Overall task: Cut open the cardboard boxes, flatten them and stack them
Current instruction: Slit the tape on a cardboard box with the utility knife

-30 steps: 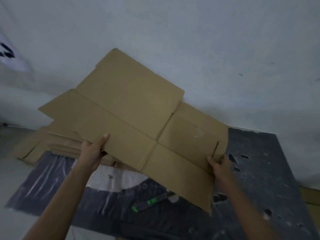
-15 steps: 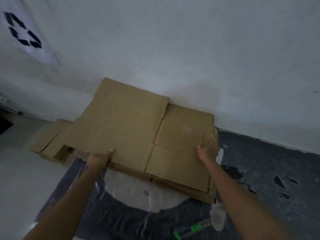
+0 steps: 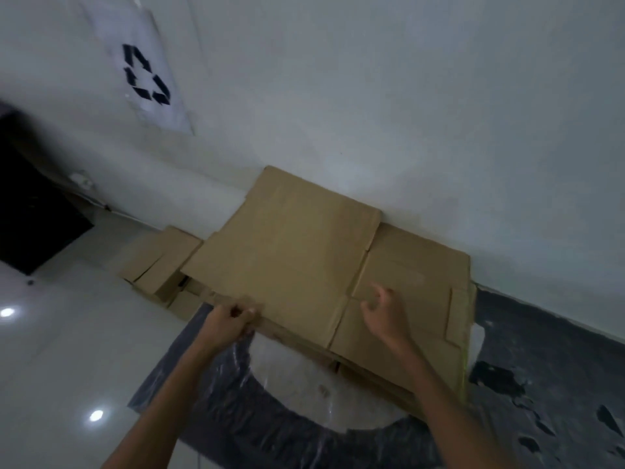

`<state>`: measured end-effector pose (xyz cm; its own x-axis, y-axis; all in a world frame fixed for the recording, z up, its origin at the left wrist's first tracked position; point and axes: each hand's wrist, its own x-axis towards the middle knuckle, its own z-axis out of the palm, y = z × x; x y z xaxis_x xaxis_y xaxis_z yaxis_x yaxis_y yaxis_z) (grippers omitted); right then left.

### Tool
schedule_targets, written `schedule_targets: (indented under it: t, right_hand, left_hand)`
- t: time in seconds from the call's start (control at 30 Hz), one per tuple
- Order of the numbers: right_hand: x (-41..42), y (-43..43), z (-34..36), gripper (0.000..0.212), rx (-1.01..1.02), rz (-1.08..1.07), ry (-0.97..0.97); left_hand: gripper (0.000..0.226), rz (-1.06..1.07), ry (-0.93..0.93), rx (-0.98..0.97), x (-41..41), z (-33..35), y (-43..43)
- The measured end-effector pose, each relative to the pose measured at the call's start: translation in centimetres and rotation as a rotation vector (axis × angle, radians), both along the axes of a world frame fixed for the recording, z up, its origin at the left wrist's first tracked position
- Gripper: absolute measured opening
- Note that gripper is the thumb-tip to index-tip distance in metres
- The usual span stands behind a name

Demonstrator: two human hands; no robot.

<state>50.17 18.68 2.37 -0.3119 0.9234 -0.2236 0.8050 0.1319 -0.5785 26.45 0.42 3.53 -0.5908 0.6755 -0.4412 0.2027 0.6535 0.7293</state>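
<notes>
A flattened brown cardboard box (image 3: pixel 294 252) lies on top of a stack of flattened boxes (image 3: pixel 402 377) on the floor against the white wall. My left hand (image 3: pixel 225 321) grips the near left edge of the top sheet, fingers curled round it. My right hand (image 3: pixel 384 314) hovers just above the sheet's right half, fingers loosely spread and holding nothing. More flattened cardboard (image 3: pixel 159 262) sticks out from under the stack at the left.
A dark plastic sheet (image 3: pixel 541 367) covers the floor under and to the right of the stack. White glossy floor tiles (image 3: pixel 67 350) lie at the left. A paper with a recycling sign (image 3: pixel 145 74) hangs on the wall. A dark opening (image 3: pixel 30 211) is at the far left.
The flattened box came down from the air onto the stack. My right hand let go of its right edge and lifted off. The green cutter has left the view.
</notes>
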Motion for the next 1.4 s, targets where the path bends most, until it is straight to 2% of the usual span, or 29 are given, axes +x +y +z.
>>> schedule_targets:
  t: [0.13,0.27,0.4,0.57,0.77,0.97,1.13,1.27,1.33,1.4]
  right_hand:
    - [-8.3,-3.2,3.9,0.035,0.054,0.322,0.248]
    - [-17.3,-5.3,7.3,0.024,0.082,0.543,0.376]
    - [-27.8,-6.4,8.5,0.020,0.072,0.707,0.382]
    - [-43.2,-6.7,5.5,0.021,0.015,0.758,0.303]
    - [-56.4,-4.3,-6.0,0.032,-0.150,0.731,-0.073]
    - [-59.0,0.5,-22.8,0.040,-0.292,0.638,-0.464]
    - [-58.3,4.8,-36.5,0.049,-0.269,0.556,-0.584]
    - [-56.3,7.2,-45.7,0.064,-0.274,0.505,-0.660]
    - [-55.0,8.3,-49.5,0.068,-0.246,0.494,-0.667]
    - [-53.8,9.5,-52.5,0.071,-0.209,0.489,-0.673]
  left_hand:
    - [0.013,0.079,0.035,0.172,-2.9,2.9,-3.0]
    - [0.010,0.260,0.059,0.268,-8.5,4.4,-5.8]
    - [0.011,0.346,0.053,0.273,-16.9,2.7,-8.6]
    - [0.013,0.390,0.004,0.247,-28.9,-2.2,-9.6]
    - [0.009,0.385,-0.116,0.155,-39.1,-10.9,-7.4]
    - [0.016,0.457,-0.243,0.073,-42.7,-24.7,-4.3]
    - [0.030,0.593,-0.400,-0.006,-40.5,-39.6,-2.8]
    - [0.049,0.854,-0.705,-0.167,-36.2,-49.4,-1.6]
    - [0.052,0.885,-0.849,-0.245,-33.7,-53.3,-0.9]
    - [0.047,0.887,-0.947,-0.299,-31.6,-56.3,-0.1]
